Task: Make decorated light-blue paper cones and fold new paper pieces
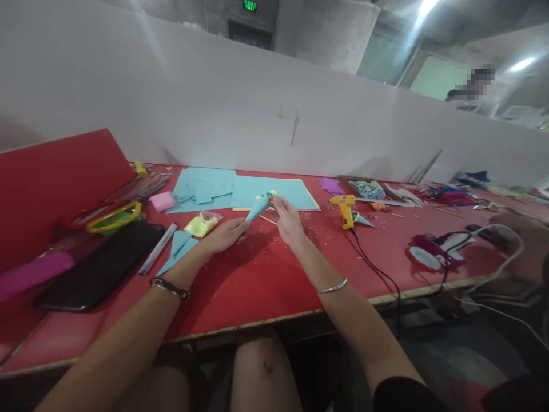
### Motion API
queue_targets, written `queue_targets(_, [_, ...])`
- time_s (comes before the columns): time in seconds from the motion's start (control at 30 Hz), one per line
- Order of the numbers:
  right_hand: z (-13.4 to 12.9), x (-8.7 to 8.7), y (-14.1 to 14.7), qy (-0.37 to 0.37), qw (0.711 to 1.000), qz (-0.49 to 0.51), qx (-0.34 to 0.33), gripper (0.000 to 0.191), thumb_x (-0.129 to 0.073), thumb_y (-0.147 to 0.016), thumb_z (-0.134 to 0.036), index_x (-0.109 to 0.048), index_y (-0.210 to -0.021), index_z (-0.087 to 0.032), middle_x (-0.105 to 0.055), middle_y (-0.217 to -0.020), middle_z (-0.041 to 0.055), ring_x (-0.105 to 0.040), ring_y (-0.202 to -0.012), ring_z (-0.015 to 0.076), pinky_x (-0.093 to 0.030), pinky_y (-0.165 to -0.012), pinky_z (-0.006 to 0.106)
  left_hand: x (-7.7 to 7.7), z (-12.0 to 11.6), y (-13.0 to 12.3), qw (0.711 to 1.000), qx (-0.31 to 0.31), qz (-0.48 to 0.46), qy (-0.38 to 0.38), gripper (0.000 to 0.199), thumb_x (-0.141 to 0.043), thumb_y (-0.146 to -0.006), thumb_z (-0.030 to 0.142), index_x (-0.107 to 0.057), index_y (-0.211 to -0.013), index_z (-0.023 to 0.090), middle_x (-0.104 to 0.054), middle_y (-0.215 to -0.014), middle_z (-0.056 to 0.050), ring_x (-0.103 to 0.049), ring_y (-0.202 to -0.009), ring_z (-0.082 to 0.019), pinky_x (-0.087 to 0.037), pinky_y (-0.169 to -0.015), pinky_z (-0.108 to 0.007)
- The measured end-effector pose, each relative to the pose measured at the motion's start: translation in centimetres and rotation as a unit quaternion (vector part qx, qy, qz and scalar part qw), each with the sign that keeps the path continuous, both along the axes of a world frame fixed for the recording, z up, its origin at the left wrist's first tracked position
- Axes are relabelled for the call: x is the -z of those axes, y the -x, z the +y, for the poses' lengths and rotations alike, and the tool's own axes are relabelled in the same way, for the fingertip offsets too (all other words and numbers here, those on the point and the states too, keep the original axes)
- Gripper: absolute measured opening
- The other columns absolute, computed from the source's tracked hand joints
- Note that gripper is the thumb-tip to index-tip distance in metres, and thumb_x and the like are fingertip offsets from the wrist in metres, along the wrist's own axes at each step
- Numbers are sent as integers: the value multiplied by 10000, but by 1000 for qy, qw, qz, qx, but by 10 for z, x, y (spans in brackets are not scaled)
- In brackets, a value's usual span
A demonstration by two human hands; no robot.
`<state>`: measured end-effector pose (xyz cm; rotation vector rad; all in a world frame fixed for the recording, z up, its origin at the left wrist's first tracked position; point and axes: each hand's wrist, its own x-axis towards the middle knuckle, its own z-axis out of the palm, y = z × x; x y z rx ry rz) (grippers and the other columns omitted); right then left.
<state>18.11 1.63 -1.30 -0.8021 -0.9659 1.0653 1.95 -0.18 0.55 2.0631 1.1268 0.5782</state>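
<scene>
Holding a blue paper cone above the red table, left of the glue gun and well apart from it. Gripped at the lower end by the left hand, with thumb and fingers closed round the paper; met at the upper end by the right hand, with fingertips drawn narrow. Cannot tell whether pinched on something small and dark there or only resting against it.

Could crease or flatten the paper by squeezing too hard on the left. Could pull loose the pale yellow bits at the upper end with a careless tug. Might snag the black cord, running down from the glue gun past the table edge, with the right forearm, and so drag the gun over. Could scorch skin on the nozzle, if hot; impossible to judge from here.

Partly covered by the glue gun, just to its right: a pointed blue paper piece. Lost in shadow below the glue gun: the cord's far end. Too blurred to sort, farther right of the glue gun: a colourful heap.
</scene>
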Motion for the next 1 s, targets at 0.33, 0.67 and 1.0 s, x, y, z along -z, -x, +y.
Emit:
queue_targets(0.33, [-11, -4, 8, 0, 995, -32, -94, 184, -625, -634, -379, -637, -706, -211, -628, -794, -15, -548, -764, 101, -429, -712, 223, 3, -2, -5, 1000, -21, -11, -6, 255, -423, -744, 424, -462, -814, 182, -485, -529, 49, -465, -497, -116, -352, -501, -228])
queue_targets(0.67, [-15, -6, 7, 1, 989, -144, 45, 210, -512, -720, -346, -650, -770, -195, -577, -626, -35, -445, -537, 76, -391, -567, 212, -1, -4, -4, 994, -95, -29, 42, 337, -483, -711, 484, -453, -568, 180, -536, -418, 21, -499, -420, -113, -356, -483, -231])
queue_targets(1.0, [-18, -6, 12, -58, 988, -141, 6, 173, -556, -706, -300, -615, -834, -200, -637, -778, 11, -609, -730, 136, -477, -753, 290, 5, -1, -6, 992, -127, -12, 6, 252, -467, -720, 423, -465, -636, 186, -520, -374, 35, -504, -420, -135, -332, -458, -231])
